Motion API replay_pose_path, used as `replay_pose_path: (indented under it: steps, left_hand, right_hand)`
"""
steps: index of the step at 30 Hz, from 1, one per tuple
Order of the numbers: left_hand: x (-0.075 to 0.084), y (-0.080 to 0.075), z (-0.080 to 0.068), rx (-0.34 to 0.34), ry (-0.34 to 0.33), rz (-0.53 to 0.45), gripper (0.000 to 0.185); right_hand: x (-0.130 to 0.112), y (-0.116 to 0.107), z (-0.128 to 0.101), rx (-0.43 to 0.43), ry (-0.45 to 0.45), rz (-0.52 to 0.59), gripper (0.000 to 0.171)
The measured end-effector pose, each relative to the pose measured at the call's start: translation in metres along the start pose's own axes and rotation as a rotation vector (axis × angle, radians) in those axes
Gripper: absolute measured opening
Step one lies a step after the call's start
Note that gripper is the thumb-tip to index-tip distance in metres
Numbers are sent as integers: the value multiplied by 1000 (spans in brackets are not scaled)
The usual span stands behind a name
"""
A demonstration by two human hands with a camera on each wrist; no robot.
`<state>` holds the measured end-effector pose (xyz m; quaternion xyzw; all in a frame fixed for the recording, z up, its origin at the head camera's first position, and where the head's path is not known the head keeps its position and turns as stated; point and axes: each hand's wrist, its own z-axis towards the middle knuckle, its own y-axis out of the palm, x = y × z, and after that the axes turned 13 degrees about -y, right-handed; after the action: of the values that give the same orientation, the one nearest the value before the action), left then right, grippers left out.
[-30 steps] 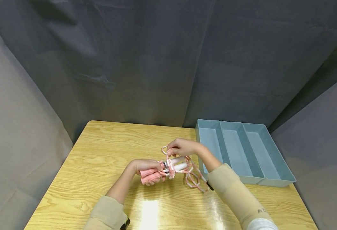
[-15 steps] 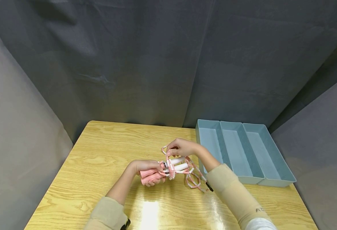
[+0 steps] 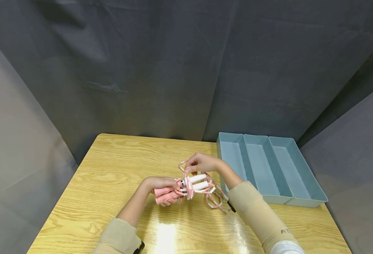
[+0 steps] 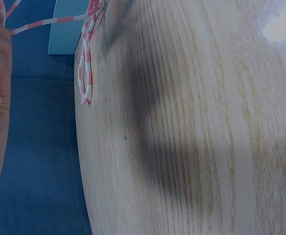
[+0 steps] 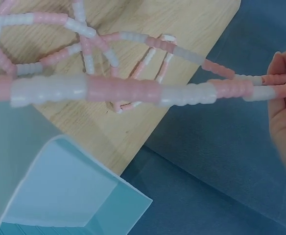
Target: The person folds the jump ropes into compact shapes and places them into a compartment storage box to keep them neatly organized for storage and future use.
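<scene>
The left hand has its fingers clamped round the pink ends of the two pink-and-white plastic skipping-rope handles, held just above the pale wooden table. Just beyond those fingers, the right hand pinches a strand of the pink-and-white beaded rope between curled fingers above the white handle ends. The rest of the rope lies looped on the table just right of both hands, touching the near corner of the light-blue plastic three-compartment tray.
</scene>
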<state>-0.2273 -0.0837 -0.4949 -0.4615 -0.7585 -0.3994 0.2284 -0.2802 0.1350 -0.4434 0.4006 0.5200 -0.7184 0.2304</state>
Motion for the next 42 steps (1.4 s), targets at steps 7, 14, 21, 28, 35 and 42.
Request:
replay_pose_path:
  steps: [7,14,21,28,35,42]
  left_hand:
    - [1,-1,-1,-12,24,19,29]
    - [2,1,-3,-63,31,13,28]
    - [6,4,-5,-82,37,16,29]
    - [4,0,-4,-77,35,17,28]
    - [3,-1,-4,-92,52,16,29]
    - [2,-2,-5,-62,63,0,30]
  right_hand:
    - [2,1,1,31,66,54,17]
    - [11,4,-1,44,97,63,15]
    - [19,4,-3,35,145,90,18]
    - [23,6,-5,58,137,121,23]
    - [29,13,-10,113,96,212,29]
    - [33,25,-16,197,107,372,26]
